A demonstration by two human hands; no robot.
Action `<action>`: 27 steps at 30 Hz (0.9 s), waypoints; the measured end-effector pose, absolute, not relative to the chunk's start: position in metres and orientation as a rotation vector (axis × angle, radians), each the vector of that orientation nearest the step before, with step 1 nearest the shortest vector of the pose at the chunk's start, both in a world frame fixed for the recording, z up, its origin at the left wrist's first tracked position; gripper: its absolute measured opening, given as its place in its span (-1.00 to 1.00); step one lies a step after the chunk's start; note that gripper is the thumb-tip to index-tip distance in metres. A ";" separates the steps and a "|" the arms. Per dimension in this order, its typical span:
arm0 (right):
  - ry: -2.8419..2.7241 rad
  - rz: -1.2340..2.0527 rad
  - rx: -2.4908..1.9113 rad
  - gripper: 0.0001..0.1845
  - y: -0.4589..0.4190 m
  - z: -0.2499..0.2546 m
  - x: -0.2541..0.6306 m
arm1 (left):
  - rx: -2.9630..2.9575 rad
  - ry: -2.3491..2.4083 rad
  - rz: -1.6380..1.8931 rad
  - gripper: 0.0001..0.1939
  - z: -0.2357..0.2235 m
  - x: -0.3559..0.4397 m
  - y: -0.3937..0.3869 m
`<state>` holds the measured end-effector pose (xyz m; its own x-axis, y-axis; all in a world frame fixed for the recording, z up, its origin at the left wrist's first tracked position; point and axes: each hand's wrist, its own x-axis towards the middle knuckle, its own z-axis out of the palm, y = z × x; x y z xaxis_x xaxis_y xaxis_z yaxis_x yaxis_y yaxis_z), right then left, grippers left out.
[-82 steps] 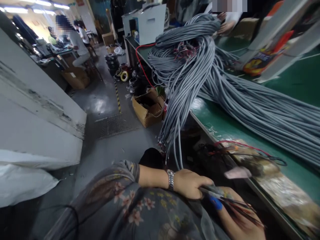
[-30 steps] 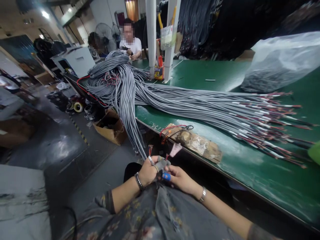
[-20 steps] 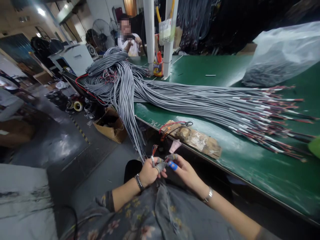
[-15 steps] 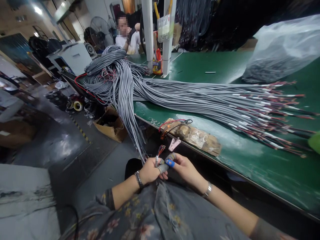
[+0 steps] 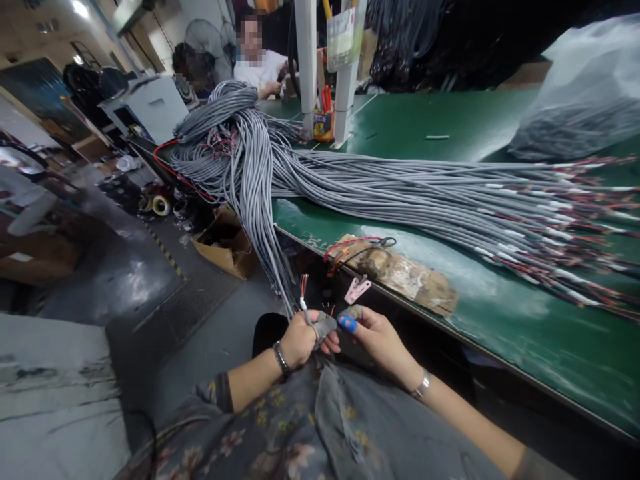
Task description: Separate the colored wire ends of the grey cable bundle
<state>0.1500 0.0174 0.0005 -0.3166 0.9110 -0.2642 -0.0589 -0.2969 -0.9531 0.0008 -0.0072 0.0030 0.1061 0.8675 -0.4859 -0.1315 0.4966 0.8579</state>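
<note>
My left hand is closed around a grey cable, whose end with a white band and thin coloured wires sticks up above the fingers. Grey wrapping covers its thumb. Just to the right, my right hand is closed in a pinch, blue wrapping on the thumb and grey on a finger. Its fingertips are close to the left thumb; whatever they pinch is too small to make out. Short wire tips show between the hands. From the bench, a hanging bundle of grey cables runs down to my left hand.
More grey cables with bared ends lie along the green bench. At its near edge are a worn board and a pink clip. A cardboard box stands on the floor. Across the bench sits a person.
The coloured wire end at my left hand has tipped leftward and now stands more upright. My right hand has drawn slightly away from the left. The person across the bench has lowered an arm.
</note>
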 end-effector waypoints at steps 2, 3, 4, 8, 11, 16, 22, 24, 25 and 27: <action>-1.191 1.708 -1.176 -0.44 0.017 -0.001 0.151 | 0.739 1.252 0.871 -0.45 0.003 0.001 -0.006; -1.193 1.708 -1.174 -0.44 0.018 -0.001 0.151 | 0.736 1.257 0.883 -0.46 0.004 0.001 -0.006; -1.201 1.702 -1.171 -0.44 0.018 -0.002 0.151 | 0.736 1.263 0.891 -0.46 0.004 0.002 -0.005; -1.226 1.672 -1.149 -0.44 0.019 -0.002 0.152 | 0.752 1.285 0.906 -0.47 0.004 0.003 -0.004; -1.248 1.667 -1.108 -0.47 0.018 -0.001 0.152 | 0.754 1.290 0.929 -0.46 0.004 0.004 -0.003; -1.330 1.663 -1.066 -0.49 0.017 -0.003 0.153 | 0.757 1.313 0.982 -0.48 0.004 0.005 -0.001; -1.314 1.620 -1.120 -0.50 0.021 -0.004 0.153 | 0.801 1.351 0.949 -0.50 0.006 0.004 -0.002; -1.271 1.617 -1.128 -0.50 0.021 -0.004 0.153 | 0.808 1.338 0.941 -0.49 0.006 0.004 -0.003; -1.246 1.633 -1.120 -0.50 0.021 -0.003 0.153 | 0.808 1.329 0.942 -0.49 0.006 0.004 -0.004; -1.189 1.696 -1.071 -0.53 0.020 -0.004 0.154 | 0.804 1.308 0.952 -0.47 0.007 0.002 -0.005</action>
<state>0.1541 0.0200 -0.0036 -0.3330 0.9224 -0.1956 -0.1309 -0.2506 -0.9592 0.0022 -0.0047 0.0073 0.0109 0.9099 -0.4148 -0.1153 0.4132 0.9033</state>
